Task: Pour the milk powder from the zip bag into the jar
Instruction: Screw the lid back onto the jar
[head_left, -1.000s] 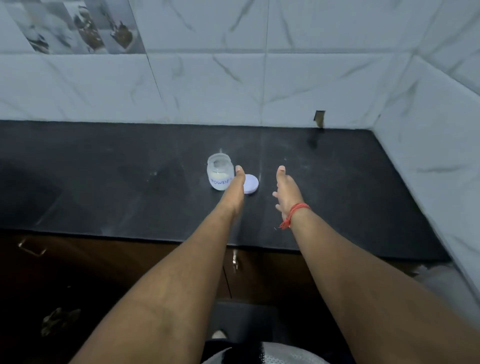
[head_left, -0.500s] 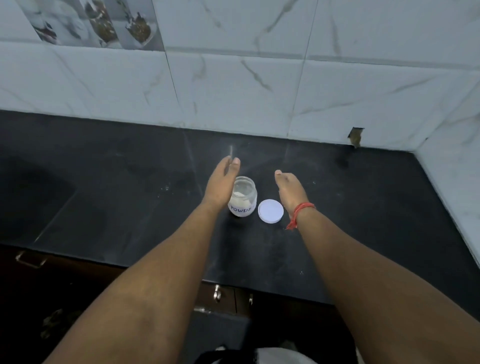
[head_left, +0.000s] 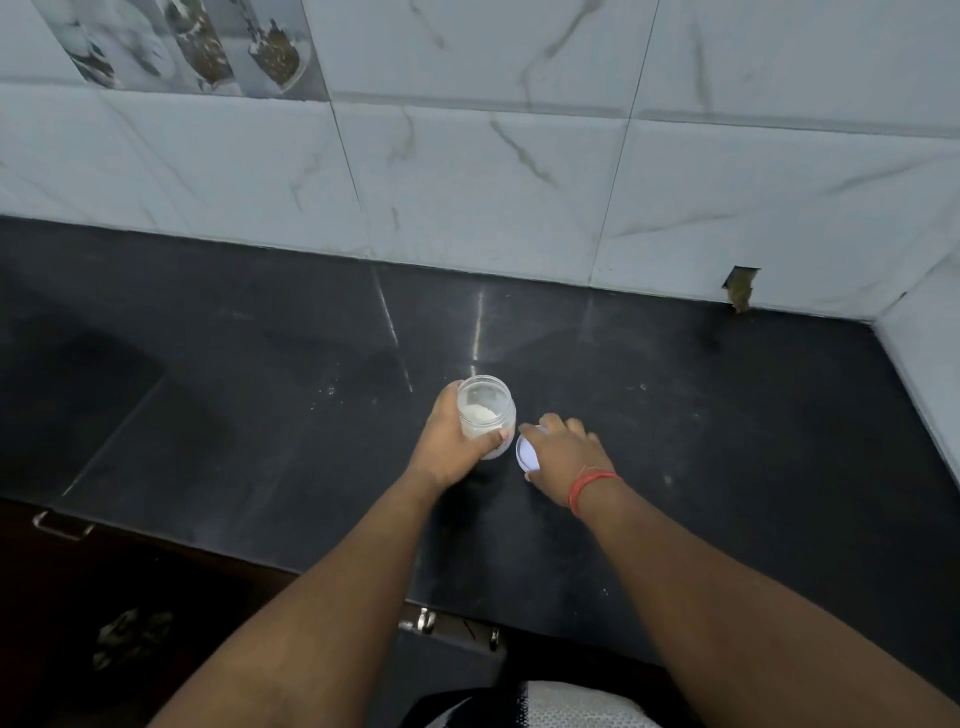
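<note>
A small clear jar with white powder in its bottom stands open on the black counter. My left hand is wrapped around the jar from the left, thumb across its front. The white round lid lies flat just right of the jar. My right hand, with a red thread at the wrist, covers most of the lid, fingers curled onto its edge. No zip bag is in view.
A white marble-tiled wall runs behind the counter and turns forward at the right. A small notch sits in the back wall's lower right. Dark cabinet fronts with metal handles lie below the counter's front edge.
Both hands came down from open, raised poses. My left hand closed around the jar and my right hand dropped onto the lid. The camera also shifted closer.
</note>
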